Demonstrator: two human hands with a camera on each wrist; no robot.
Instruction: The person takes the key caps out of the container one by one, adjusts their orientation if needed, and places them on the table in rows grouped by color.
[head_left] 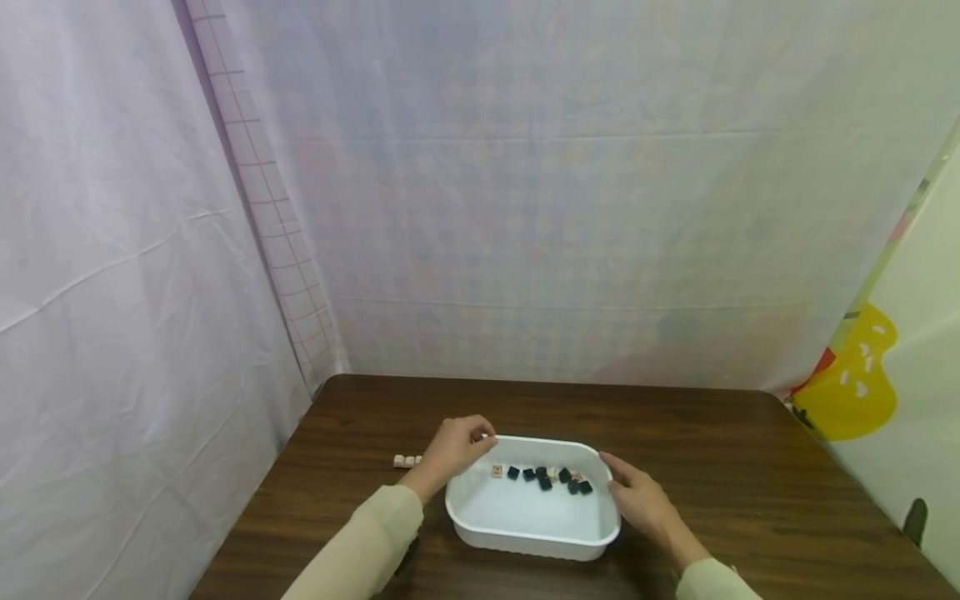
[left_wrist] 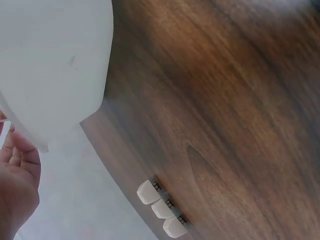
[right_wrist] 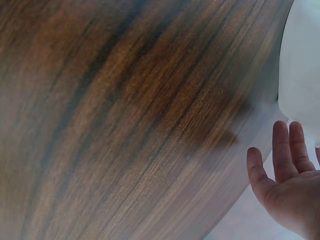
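Note:
A white tray on the brown table holds several black keycaps and a few pale ones, mostly along its far side. My left hand pinches the tray's rim at the far left corner; in the left wrist view, curled fingers of the left hand meet the edge of the tray. At the tray's right side is my right hand, its thumb near the rim. The right wrist view shows the right hand with several fingers extended beside the tray wall.
Pale keycaps stand in a row left of the tray, partly behind the left forearm; three of these keycaps show in the left wrist view. A dark object lies under the left sleeve. Curtains hang behind and left of the table.

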